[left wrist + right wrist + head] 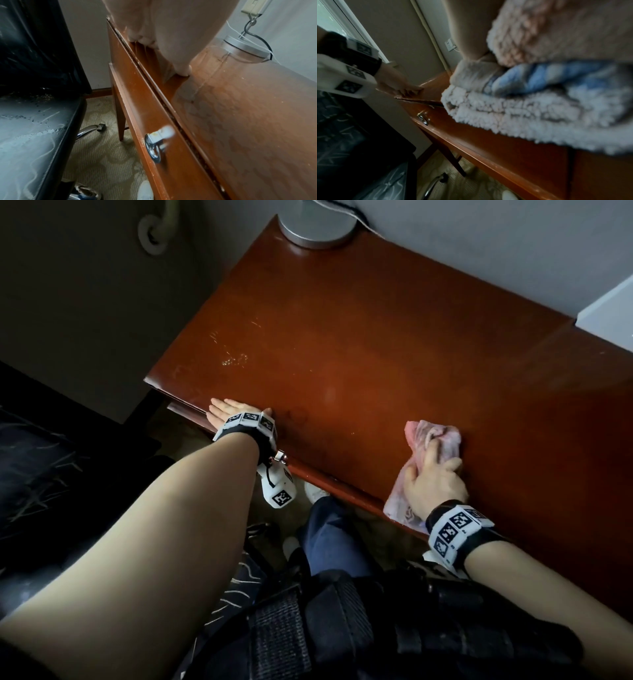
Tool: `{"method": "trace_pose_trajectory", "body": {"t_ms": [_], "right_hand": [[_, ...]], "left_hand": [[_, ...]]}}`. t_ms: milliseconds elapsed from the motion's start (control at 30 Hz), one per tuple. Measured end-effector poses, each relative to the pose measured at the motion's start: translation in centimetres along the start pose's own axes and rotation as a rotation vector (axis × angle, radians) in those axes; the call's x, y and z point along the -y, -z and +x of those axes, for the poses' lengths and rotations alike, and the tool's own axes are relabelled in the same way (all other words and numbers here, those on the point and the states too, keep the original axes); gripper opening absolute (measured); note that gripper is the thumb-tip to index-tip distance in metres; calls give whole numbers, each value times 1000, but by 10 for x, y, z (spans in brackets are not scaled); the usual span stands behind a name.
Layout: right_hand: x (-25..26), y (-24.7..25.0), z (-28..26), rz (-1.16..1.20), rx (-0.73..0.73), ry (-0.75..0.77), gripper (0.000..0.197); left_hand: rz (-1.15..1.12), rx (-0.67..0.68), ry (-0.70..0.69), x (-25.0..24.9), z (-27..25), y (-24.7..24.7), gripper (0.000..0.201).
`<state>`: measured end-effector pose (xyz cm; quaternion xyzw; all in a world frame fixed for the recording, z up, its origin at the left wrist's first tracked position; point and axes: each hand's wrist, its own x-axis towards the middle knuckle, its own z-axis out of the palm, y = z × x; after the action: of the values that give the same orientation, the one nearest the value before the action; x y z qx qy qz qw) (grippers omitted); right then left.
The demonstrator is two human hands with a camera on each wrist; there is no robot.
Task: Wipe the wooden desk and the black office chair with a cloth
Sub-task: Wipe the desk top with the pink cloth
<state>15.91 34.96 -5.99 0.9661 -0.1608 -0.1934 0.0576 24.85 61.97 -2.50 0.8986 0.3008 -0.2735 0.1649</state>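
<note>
While our right hand (433, 479) bunches the pink terry cloth (423, 440) under curled fingers and presses it onto the wooden desk (376, 344) near its front edge, our left hand (227, 412) lies flat, fingers straight, on the front left corner of the top and holds nothing; we judge it is braced there to steady us as we lean over the wipe. Part of the cloth hangs off the front edge below our right wrist. From the right wrist view it is a fluffy, looped pile, pale pink with a blue patch in the folds. Scuffs and pale specks show on the reddish-brown top towards the left. A round metal lamp base (317, 225) stands at the far corner. On our left, the black office chair (34, 121) carries white dust and streaks on its seat, apparently not yet wiped
</note>
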Motion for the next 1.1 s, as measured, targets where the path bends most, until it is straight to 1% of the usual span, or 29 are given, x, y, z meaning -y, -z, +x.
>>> {"method": "trace_pose_trajectory", "body": {"t_ms": [33, 67, 133, 167, 233, 333, 533, 667, 767, 900, 967, 1100], "right_hand": [[6, 0, 0, 14, -4, 1, 69], [12, -1, 1, 35, -8, 2, 69], [24, -1, 3, 45, -8, 26, 69], [30, 1, 4, 43, 1, 26, 68], [42, 8, 5, 118, -8, 4, 67], [57, 20, 8, 209, -34, -11, 66], [76, 26, 25, 295, -51, -50, 67], [101, 37, 47, 333, -47, -42, 68], [123, 47, 67, 353, -49, -35, 68], [146, 57, 88, 336, -78, -16, 69], [155, 63, 97, 327, -71, -12, 69], [173, 76, 112, 252, -80, 120, 67]], "left_hand": [[-23, 28, -18, 0, 0, 0, 74], [5, 4, -12, 0, 4, -1, 77], [92, -44, -5, 2, 11, -3, 86], [82, -49, 11, 2, 14, -2, 90], [93, -43, 20, 4, 19, -1, 97], [145, -82, 12, 8, 26, 3, 109], [148, -53, 71, 12, 30, 17, 127], [113, -36, 90, 15, 36, 21, 133], [92, -33, 76, 17, 40, 24, 133], [91, -76, 29, 23, 56, 31, 136], [70, -84, 28, 26, 67, 35, 139], [76, -87, 40, 31, 79, 44, 139]]}}
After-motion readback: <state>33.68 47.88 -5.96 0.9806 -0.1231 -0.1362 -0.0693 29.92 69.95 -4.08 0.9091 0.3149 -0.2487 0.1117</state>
